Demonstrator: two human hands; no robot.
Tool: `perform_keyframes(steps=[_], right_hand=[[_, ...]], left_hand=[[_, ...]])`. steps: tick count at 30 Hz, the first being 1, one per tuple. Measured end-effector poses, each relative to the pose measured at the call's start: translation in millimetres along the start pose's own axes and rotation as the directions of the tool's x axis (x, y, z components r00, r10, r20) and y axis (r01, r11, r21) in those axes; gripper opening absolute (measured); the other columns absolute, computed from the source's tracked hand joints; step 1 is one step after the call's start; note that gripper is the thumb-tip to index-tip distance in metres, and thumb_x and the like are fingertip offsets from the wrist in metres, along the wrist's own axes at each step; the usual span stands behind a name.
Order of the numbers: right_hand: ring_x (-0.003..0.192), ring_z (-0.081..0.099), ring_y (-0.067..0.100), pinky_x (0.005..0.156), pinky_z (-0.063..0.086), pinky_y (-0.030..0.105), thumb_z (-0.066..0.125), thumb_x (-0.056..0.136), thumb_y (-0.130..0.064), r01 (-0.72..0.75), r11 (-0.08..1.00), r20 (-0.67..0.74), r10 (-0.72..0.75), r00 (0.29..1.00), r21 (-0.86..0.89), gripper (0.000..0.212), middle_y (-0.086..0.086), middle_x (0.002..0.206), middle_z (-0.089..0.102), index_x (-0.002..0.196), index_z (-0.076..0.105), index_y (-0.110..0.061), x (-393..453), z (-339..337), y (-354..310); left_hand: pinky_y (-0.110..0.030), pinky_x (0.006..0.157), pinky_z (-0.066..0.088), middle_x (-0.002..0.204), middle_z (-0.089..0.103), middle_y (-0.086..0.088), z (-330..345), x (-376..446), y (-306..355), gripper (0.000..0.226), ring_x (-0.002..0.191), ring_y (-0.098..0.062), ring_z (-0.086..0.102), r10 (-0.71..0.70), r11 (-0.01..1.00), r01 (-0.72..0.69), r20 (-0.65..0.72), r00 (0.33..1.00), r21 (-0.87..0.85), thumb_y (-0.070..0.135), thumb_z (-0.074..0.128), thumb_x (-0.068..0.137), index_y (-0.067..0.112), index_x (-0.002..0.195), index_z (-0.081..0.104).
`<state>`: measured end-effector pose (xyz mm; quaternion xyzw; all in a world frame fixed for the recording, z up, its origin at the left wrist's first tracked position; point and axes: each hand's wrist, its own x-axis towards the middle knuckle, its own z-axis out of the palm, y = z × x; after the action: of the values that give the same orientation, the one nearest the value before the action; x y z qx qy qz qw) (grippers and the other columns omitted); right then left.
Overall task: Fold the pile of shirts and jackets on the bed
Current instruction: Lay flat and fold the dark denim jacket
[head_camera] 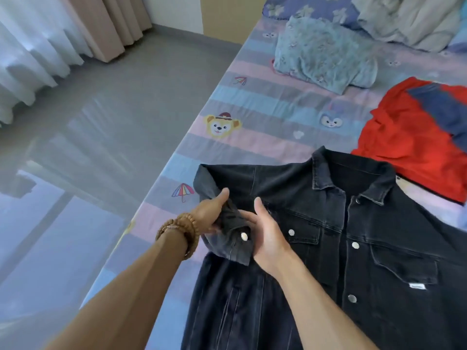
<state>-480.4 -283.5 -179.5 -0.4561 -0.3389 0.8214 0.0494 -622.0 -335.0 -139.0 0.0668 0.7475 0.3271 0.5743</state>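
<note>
A black denim jacket [341, 248] lies front-up on the bed, collar towards the far side, buttons closed. Its left sleeve is folded back over the chest, and the cuff [233, 245] with a silver button sits between my hands. My left hand [211, 214], with a beaded bracelet on the wrist, grips the sleeve from the left, thumb on top. My right hand [262, 234] holds the cuff from the right, thumb raised and fingers tucked under the fabric. A red and navy shirt [414, 137] lies spread out beyond the jacket at the right.
The bed sheet [265, 117] is striped pink and blue with cartoon prints. A folded teal blanket [326, 51] and pillows [409, 18] lie at the bed's far end. The bed's left edge drops to a glossy grey floor [101, 122]; curtains [38, 41] hang far left.
</note>
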Motion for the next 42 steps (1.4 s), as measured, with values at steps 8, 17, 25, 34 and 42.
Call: perform_keyframes(steps=[8,17,25,34,42], right_hand=[[0.088,0.064,0.031,0.070,0.050,0.036,0.071,0.081,-0.013,0.003,1.000,-0.698,-0.017,0.716,-0.022,0.031,0.013,0.100,0.065,0.108,0.061,-0.001,-75.6,-159.2,-21.2],[0.107,0.058,0.024,0.098,0.047,0.038,0.085,0.072,-0.033,-0.161,0.950,-0.692,-0.075,0.718,-0.269,0.066,0.002,0.119,0.057,0.121,0.047,-0.010,-95.5,-243.1,41.5],[0.129,0.040,0.041,0.096,0.039,0.054,0.077,0.074,-0.014,-0.427,0.400,-0.574,-0.687,0.446,-0.811,0.078,0.021,0.142,0.043,0.141,0.039,-0.008,-68.4,-219.1,55.8],[0.150,0.016,0.024,0.116,0.012,0.053,0.030,0.096,-0.056,-0.059,-0.292,0.108,-0.523,0.845,-0.954,0.066,0.004,0.163,0.014,0.154,0.024,-0.024,24.7,-149.1,96.8],[0.149,0.020,0.018,0.119,0.009,0.042,0.010,0.098,-0.056,-0.234,-0.219,-0.136,-0.387,0.912,-0.947,0.067,-0.002,0.162,0.014,0.153,0.026,-0.022,-73.8,-265.8,82.2]], left_hand=[[-0.031,0.090,0.048,0.108,0.065,-0.007,88.4,-6.1,-29.2,0.036,0.103,-0.024,0.060,0.522,0.707,-0.348,-0.122,0.844,0.616,0.038,0.064,0.088,0.015,0.115,0.063],[-0.050,0.117,0.017,0.161,-0.007,-0.008,119.8,30.0,-105.1,0.102,0.147,-0.035,-0.002,0.425,0.212,-0.012,-0.081,0.901,0.977,0.037,0.064,0.085,0.028,0.152,-0.013],[-0.053,0.117,-0.001,0.158,-0.025,0.004,91.7,60.4,-104.7,0.108,0.146,-0.025,-0.020,0.186,0.467,-0.071,-0.019,0.982,0.881,0.063,0.060,0.075,0.037,0.151,-0.012],[-0.055,0.114,-0.015,0.141,-0.043,0.013,107.5,90.2,-130.8,0.075,0.141,-0.019,-0.033,0.281,0.448,-0.004,-0.137,0.950,0.894,0.077,0.009,0.086,0.040,0.135,-0.034],[-0.058,0.116,0.000,0.161,-0.014,0.004,124.0,67.6,-109.8,0.079,0.147,-0.026,-0.015,0.289,0.403,0.120,-0.250,0.924,0.907,0.069,0.023,0.091,0.030,0.153,-0.007]])
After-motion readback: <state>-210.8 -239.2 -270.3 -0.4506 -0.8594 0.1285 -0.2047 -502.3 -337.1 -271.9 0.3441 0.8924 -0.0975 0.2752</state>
